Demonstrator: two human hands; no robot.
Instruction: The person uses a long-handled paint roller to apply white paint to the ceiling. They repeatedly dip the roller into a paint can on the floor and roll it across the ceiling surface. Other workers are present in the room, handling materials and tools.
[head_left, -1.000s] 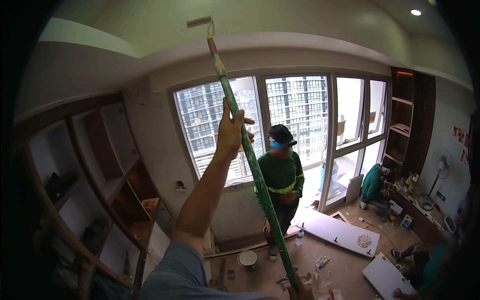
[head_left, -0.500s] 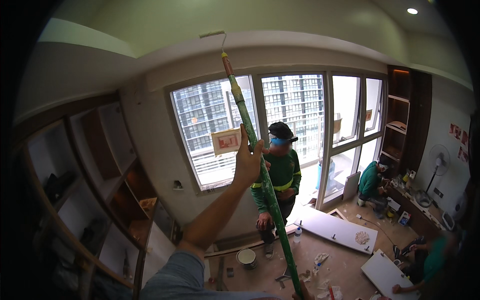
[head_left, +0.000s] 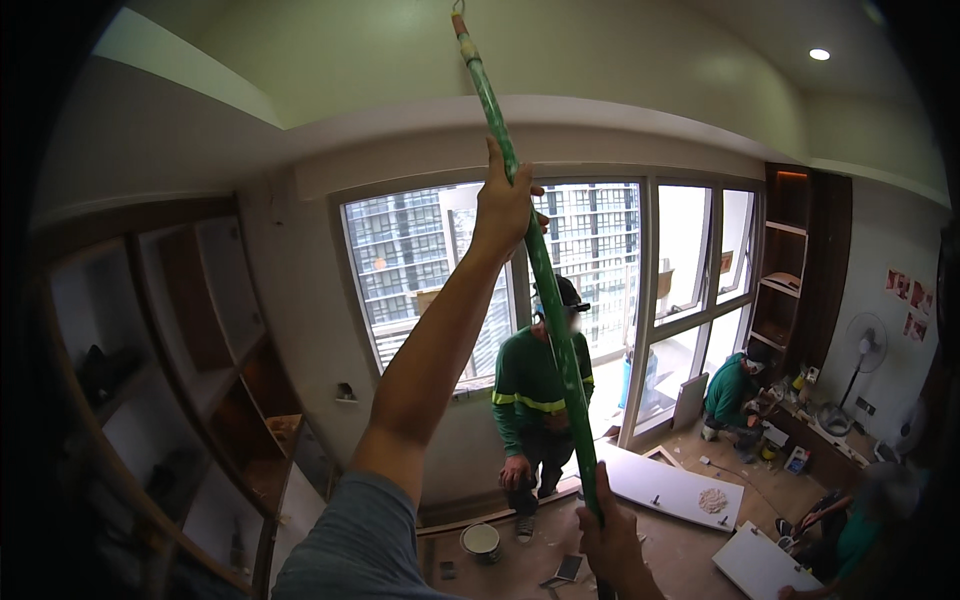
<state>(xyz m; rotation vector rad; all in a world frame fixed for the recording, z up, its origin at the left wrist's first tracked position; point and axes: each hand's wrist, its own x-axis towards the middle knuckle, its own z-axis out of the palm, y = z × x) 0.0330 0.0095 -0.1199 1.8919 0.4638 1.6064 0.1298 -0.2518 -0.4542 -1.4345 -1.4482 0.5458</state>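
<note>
A long green extension pole point(head_left: 550, 300), smeared with light paint, rises through the middle of the view toward the ceiling. It belongs to a paint roller; only a bit of the wire frame point(head_left: 458, 8) shows above its brown handle, and the roller head is out of the picture. My left hand point(head_left: 505, 205) grips the pole high up, arm stretched out. Lower down, my right hand point(head_left: 610, 540) is wrapped round the pole near its bottom end. Above them is the pale ceiling point(head_left: 350, 60).
A co-worker point(head_left: 540, 390) in a green shirt stands just beyond the pole. Two others crouch or sit at right, one by a low cabinet point(head_left: 820, 425). White panels point(head_left: 660, 475), a paint bucket point(head_left: 481, 541) and scraps lie on the floor. Open shelves point(head_left: 200, 370) line the left.
Both my hands and the pole have moved up, taking the roller head out of the picture. My right hand now shows more fully. The standing co-worker's head is now partly behind the pole.
</note>
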